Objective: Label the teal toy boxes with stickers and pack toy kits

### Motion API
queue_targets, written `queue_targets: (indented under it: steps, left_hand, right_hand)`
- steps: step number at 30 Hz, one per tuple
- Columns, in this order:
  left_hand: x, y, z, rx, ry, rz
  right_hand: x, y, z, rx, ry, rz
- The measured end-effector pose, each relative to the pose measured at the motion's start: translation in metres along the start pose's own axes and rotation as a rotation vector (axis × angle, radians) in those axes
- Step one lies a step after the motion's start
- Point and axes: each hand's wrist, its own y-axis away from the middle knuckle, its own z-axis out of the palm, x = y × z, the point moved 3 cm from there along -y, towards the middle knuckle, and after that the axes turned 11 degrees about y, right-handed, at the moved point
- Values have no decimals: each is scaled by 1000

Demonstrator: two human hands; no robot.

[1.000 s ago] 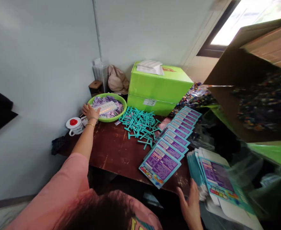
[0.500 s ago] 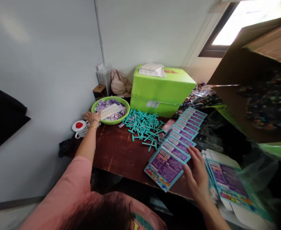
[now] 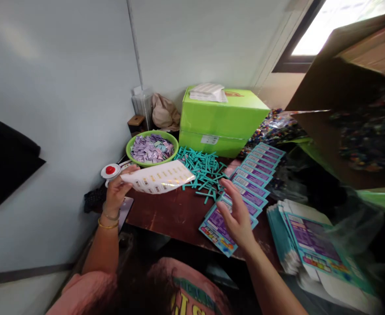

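Note:
My left hand (image 3: 117,190) pinches the left end of a white sticker sheet (image 3: 161,177) printed with rows of small gold-and-dark labels. The sheet is held above the table, in front of the green basket (image 3: 129,154) full of small purple packets (image 3: 151,148). My right hand (image 3: 236,214) is open, fingers apart, over a fanned row of purple-and-teal printed cards (image 3: 218,225); whether it touches them I cannot tell. Between the basket and the cards lies a heap of teal T-shaped plastic pieces (image 3: 205,168), partly behind the sheet.
A bright green box (image 3: 215,120) with folded paper on top stands at the back. At right are stacked flat cartons (image 3: 313,245) and a tilted cardboard box (image 3: 323,74) holding colourful bits. A white lidded cup (image 3: 109,171) sits at the table's left edge.
My left hand has lifted the sticker sheet off the basket and brought it nearer and to the right. My right hand has moved left and up over the cards.

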Motion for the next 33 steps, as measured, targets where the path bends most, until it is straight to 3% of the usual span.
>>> queue_targets:
  steps: [4,7,10,13,17,19,22,26,28,30,33]
  left_hand:
    - [37,34,13,-277,37,17]
    - [52,45,21,-461,-27,35]
    - [57,48,21,-464,-41,-15]
    - [55,48,17,-363,-14,-65]
    - [49,50,21,-261,-34,-133]
    - [48,54,31,-315,-70,-165]
    - [52,58,53,-453,-138,-153]
    - [54,63,72,-579,-156,-150]
    - [49,66,72,-624,-162,-213]
    - [42,68,68,-669,-164,-291]
    - [26,71,63,-717,-133,-393]
  right_hand:
    - [16,-15,55,-235,-377,280]
    - [16,-22,68,-274,-489,371]
    - [8,-25,63,-251,-480,314]
    - [1,-18,57,-271,-460,241]
    - [-16,-6,43,-81,-128,62]
    - [-34,-2,40,-35,2,-73]
    - [-66,1,53,-211,-11,-286]
    - [-92,7,72,-323,-116,-357]
    - [-95,13,68,-314,-193,-335]
    - [-85,19,49,-263,-266,-261]
    - [-39,27,-1,-77,-200,-24]
